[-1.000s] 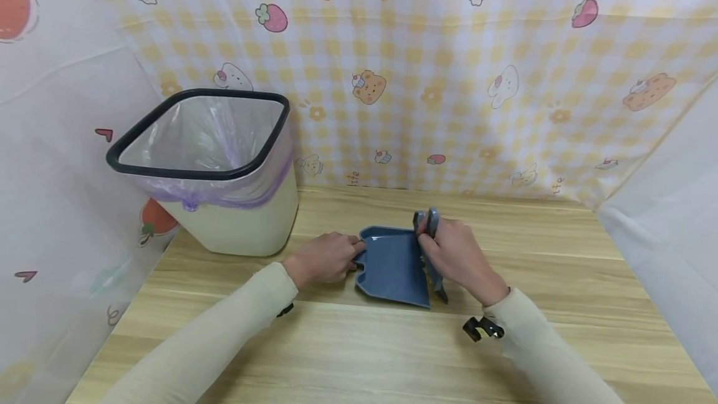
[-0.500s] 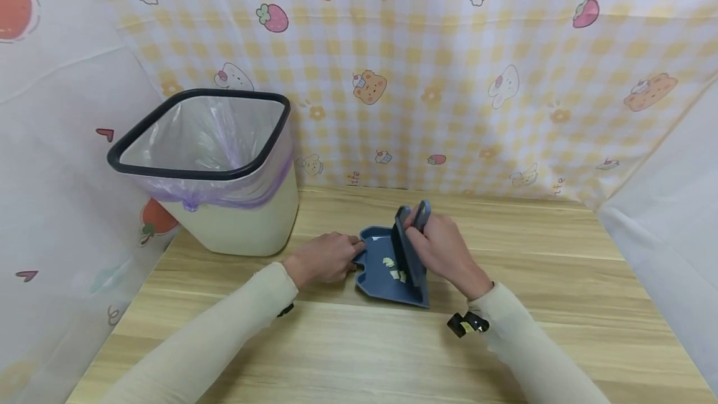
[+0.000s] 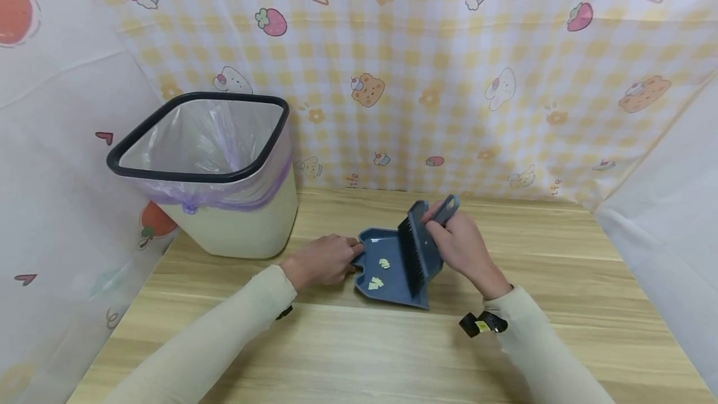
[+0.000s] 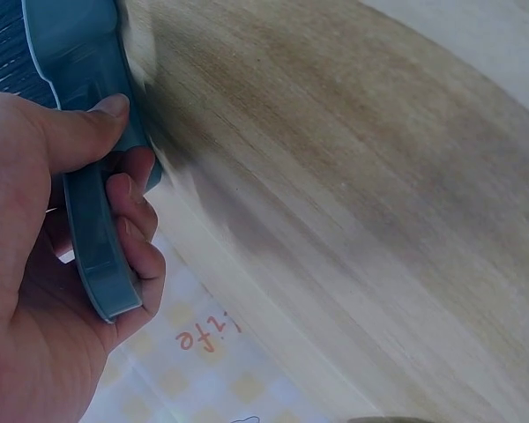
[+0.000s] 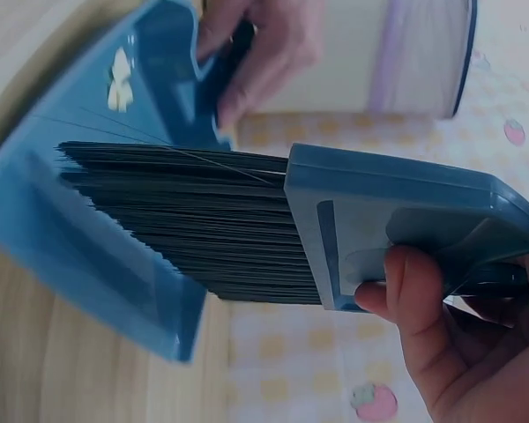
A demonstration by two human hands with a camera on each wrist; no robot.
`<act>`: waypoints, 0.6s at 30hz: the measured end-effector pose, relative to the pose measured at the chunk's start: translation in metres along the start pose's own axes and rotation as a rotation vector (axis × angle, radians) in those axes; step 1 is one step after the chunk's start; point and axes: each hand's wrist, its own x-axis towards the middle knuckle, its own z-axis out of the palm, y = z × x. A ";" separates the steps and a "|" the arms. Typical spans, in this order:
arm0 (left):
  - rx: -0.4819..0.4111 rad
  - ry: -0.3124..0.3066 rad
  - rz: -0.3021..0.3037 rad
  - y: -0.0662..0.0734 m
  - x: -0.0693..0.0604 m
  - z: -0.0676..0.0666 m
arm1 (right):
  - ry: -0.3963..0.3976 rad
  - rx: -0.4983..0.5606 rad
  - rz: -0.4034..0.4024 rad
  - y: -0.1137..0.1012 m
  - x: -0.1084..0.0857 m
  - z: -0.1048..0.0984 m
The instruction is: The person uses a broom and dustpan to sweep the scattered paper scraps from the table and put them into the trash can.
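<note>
My left hand (image 3: 325, 259) grips the handle of a blue-grey dustpan (image 3: 387, 247) lying flat on the table. In the left wrist view the fingers curl round that handle (image 4: 104, 247). Several small pale yellow scraps (image 3: 376, 283) lie in the pan, in two small groups towards its handle side. My right hand (image 3: 460, 245) grips a matching hand brush (image 3: 429, 254), tilted over the pan's open edge. Its dark bristles (image 5: 194, 220) face the pan in the right wrist view, with the scraps (image 5: 120, 81) beyond them. Whether the bristle tips touch the pan cannot be told.
A cream bin (image 3: 252, 223) with a black rim and a clear, purple-tied liner stands at the left rear of the wood-grain table (image 3: 359, 354). A yellow checked cloth (image 3: 437, 80) hangs behind, and white cloth (image 3: 50, 204) hangs at the left side.
The brush swept left into the pan, then drew back to the right and tipped so its bristles show. The scraps have shifted left in the pan. My left hand and the dustpan stayed put.
</note>
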 end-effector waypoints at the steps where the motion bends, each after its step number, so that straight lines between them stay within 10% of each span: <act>1: 0.001 0.001 0.000 0.000 0.000 0.000 | 0.004 -0.008 0.010 0.002 -0.001 -0.005; 18: -0.051 0.026 0.015 -0.001 -0.004 0.000 | 0.020 -0.180 0.023 0.026 -0.019 -0.041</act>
